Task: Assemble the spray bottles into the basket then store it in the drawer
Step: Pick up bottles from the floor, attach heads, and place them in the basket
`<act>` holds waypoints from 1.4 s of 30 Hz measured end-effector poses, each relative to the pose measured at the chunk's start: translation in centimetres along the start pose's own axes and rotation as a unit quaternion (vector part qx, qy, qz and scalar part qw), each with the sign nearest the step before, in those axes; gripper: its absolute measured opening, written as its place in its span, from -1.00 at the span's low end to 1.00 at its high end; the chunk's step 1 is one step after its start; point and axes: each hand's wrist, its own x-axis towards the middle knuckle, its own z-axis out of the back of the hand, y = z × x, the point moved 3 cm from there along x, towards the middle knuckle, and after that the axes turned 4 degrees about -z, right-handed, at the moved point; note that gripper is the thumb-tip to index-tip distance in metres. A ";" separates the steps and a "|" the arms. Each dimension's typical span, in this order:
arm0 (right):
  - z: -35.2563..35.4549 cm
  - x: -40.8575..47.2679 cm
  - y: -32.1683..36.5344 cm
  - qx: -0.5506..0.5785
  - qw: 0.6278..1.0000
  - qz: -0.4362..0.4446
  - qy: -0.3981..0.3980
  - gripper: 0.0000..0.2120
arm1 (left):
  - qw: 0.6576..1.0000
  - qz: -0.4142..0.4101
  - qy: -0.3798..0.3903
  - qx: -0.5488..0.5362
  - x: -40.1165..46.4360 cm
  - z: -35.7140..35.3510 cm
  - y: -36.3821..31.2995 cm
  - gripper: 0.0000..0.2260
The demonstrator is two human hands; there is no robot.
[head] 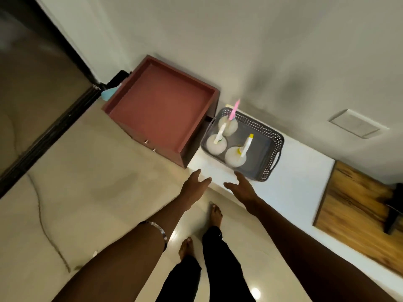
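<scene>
Both hands point(197, 182) point(241, 187) empty, spread; three spray bottles point(235, 156) upright in basket point(270, 147).

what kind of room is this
Probably a room in a home: glossy tiled floor, a small red-brown drawer cabinet against a plain wall, and a white ledge holding a grey basket of spray bottles.

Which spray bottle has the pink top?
The spray bottle at the far corner of the basket, nearest the wall. The other two have white and yellow tops.
</scene>
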 end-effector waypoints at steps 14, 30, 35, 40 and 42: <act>-12.3 -12.0 1.7 -0.195 0.969 0.127 0.082 -0.28 | 0.975 0.042 -0.177 -0.125 -17.3 10.1 13.6 -0.35; -29.2 -24.8 -4.2 -0.346 0.900 0.160 0.213 -0.21 | 0.901 0.108 -0.320 -0.273 -37.5 13.9 32.4 -0.33; -36.9 -28.7 -5.1 -0.373 0.883 0.167 0.230 -0.23 | 0.881 0.117 -0.341 -0.306 -42.2 16.2 39.3 -0.33; -44.0 -32.0 -7.5 -0.383 0.872 0.157 0.260 -0.24 | 0.859 0.142 -0.355 -0.341 -46.7 18.4 46.5 -0.30; -46.6 -33.1 -8.3 -0.383 0.870 0.152 0.270 -0.24 | 0.848 0.151 -0.365 -0.353 -48.0 19.5 49.0 -0.31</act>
